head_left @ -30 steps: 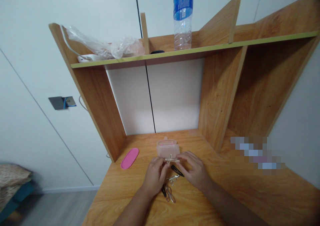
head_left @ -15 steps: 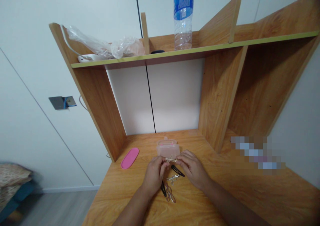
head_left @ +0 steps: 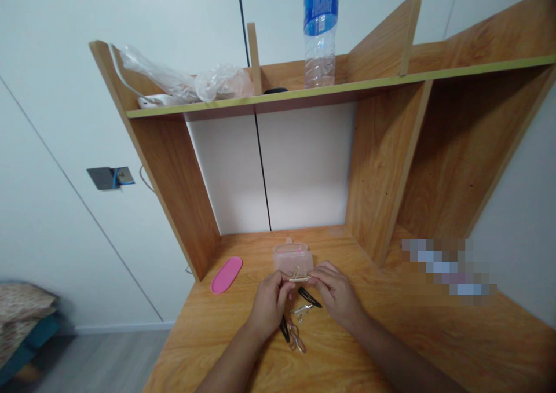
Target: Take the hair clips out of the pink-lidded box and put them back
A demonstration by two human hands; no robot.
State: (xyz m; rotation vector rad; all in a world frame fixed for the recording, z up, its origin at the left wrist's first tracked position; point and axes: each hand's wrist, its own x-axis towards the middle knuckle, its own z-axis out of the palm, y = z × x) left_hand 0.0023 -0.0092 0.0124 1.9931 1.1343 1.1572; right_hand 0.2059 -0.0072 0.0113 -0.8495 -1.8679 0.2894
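Observation:
A thin gold-coloured hair clip (head_left: 299,278) is stretched between my two hands above the desk. My left hand (head_left: 270,301) pinches its left end, and my right hand (head_left: 336,293) pinches the other end. Just beyond the fingers stands a clear pinkish plastic box (head_left: 292,260). Below the hands, on the desk, lie a black hair clip (head_left: 310,297), a silvery clip (head_left: 301,310) and a rose-gold looped clip (head_left: 296,339). Another black hair clip (head_left: 284,329) is partly covered by my left hand.
An oval pink lid or tray (head_left: 226,275) lies on the wooden desk (head_left: 208,335) to the left. Overhead, a shelf (head_left: 278,96) holds a plastic bottle (head_left: 320,34) and a crumpled clear bag (head_left: 221,82). Upright panels flank the desk; a blurred patch lies at right.
The gold-coloured clip has turned slightly between my fingers, and its thin arm now stands up more. Both hands keep nearly the same place; the view has shifted a little.

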